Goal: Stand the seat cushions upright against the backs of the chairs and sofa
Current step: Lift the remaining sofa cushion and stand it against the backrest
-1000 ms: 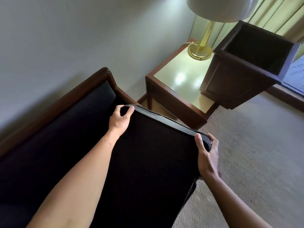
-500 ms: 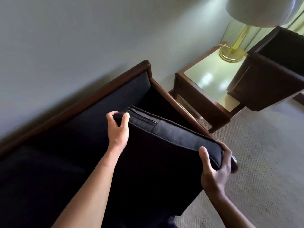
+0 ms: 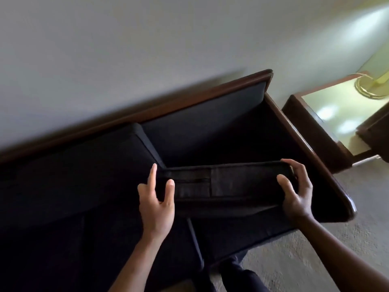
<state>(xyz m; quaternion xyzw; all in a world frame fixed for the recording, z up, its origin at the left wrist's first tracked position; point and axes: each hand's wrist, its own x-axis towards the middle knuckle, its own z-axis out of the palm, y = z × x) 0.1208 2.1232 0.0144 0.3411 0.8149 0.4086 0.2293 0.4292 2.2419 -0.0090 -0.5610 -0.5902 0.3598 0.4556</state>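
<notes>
A black seat cushion (image 3: 229, 184) is tilted up on edge over the right end of the dark sofa (image 3: 202, 127), its zipped edge facing me. My right hand (image 3: 294, 192) grips its right corner. My left hand (image 3: 156, 201) is at its left corner with fingers spread, barely touching. Another black cushion (image 3: 80, 165) stands against the sofa back on the left. The sofa's wooden back rail (image 3: 147, 108) runs along the wall.
A wooden side table (image 3: 328, 123) with a glossy top stands right of the sofa arm (image 3: 311, 157), carrying a brass lamp base (image 3: 370, 87). Beige carpet (image 3: 305, 256) lies at the lower right. My dark trouser legs (image 3: 237, 275) are near the sofa front.
My view swung left and down over the sofa. The cushion tipped further upright toward the sofa back. My left hand loosened from a grip to spread fingers.
</notes>
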